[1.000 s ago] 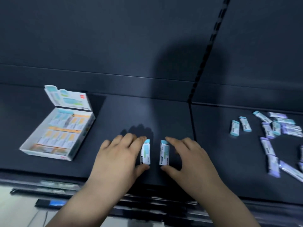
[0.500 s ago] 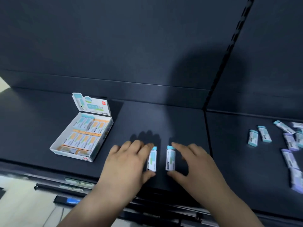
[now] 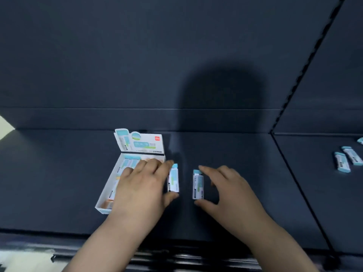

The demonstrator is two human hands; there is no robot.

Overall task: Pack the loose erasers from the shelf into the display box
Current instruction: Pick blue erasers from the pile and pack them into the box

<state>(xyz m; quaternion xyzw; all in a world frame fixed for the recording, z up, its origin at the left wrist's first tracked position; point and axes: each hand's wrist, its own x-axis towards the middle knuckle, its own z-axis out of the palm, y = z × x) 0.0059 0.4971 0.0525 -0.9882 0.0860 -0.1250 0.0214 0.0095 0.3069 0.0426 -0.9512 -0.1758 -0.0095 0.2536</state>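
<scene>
Grip: left hand (image 3: 145, 185) pinches a blue-capped eraser (image 3: 173, 178) between forefinger and thumb; right hand (image 3: 231, 191) pinches a second eraser (image 3: 198, 184) likewise, just beside. Display box (image 3: 107, 186), immediately left of the grip, is partly filled, lid flap upright. Loose erasers (image 3: 342, 161) lie well right, unpacked. Dark shelf (image 3: 216, 222), dark back panel.

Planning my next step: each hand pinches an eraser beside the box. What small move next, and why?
Probably shift the left hand slightly left and lower the left eraser into the display box: that hand overlaps the box, while the right hand and right eraser sit farther off.
</scene>
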